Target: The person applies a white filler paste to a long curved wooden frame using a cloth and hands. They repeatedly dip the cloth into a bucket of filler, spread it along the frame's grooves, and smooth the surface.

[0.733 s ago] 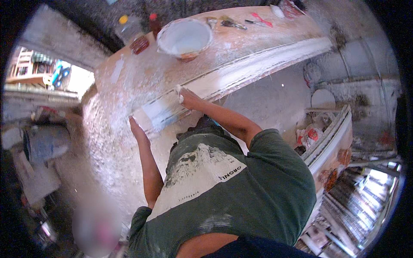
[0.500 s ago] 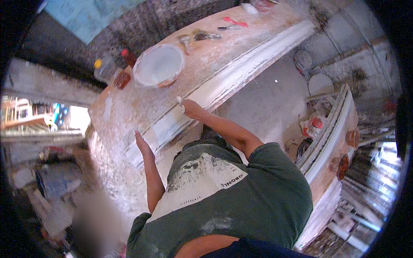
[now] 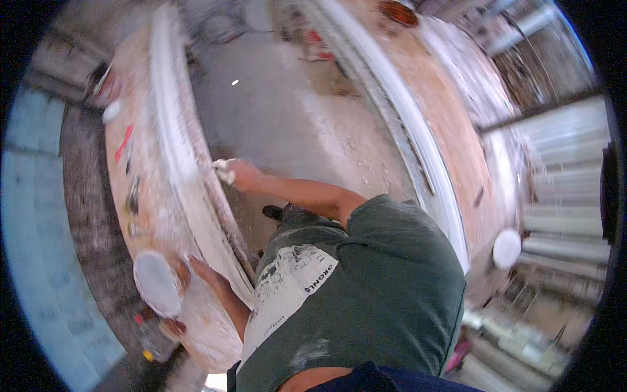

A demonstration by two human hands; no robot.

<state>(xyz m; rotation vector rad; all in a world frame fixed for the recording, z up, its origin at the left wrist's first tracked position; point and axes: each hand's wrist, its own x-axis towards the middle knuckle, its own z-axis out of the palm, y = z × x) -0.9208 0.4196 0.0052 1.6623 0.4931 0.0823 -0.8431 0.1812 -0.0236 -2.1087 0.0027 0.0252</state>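
My right hand is closed around a small off-white clump, perhaps a wad of soaked cloth; its exact kind is blurred. The hand hangs just beside the right edge of a long white moulding, which lies along the left bench. My left hand reaches over the same bench with its fingers stretched out and nothing in them. It is between the near end of the moulding and a round bucket with a whitish content.
Small tools and a red-handled item lie on the left bench. To the right runs a second bench with another white moulding. Between the benches is grey floor. A round white disc stands at right.
My view has swung to the right, so the left bench now runs up the left side. My right hand, still holding the clump, has moved off the moulding's face to beside its edge.
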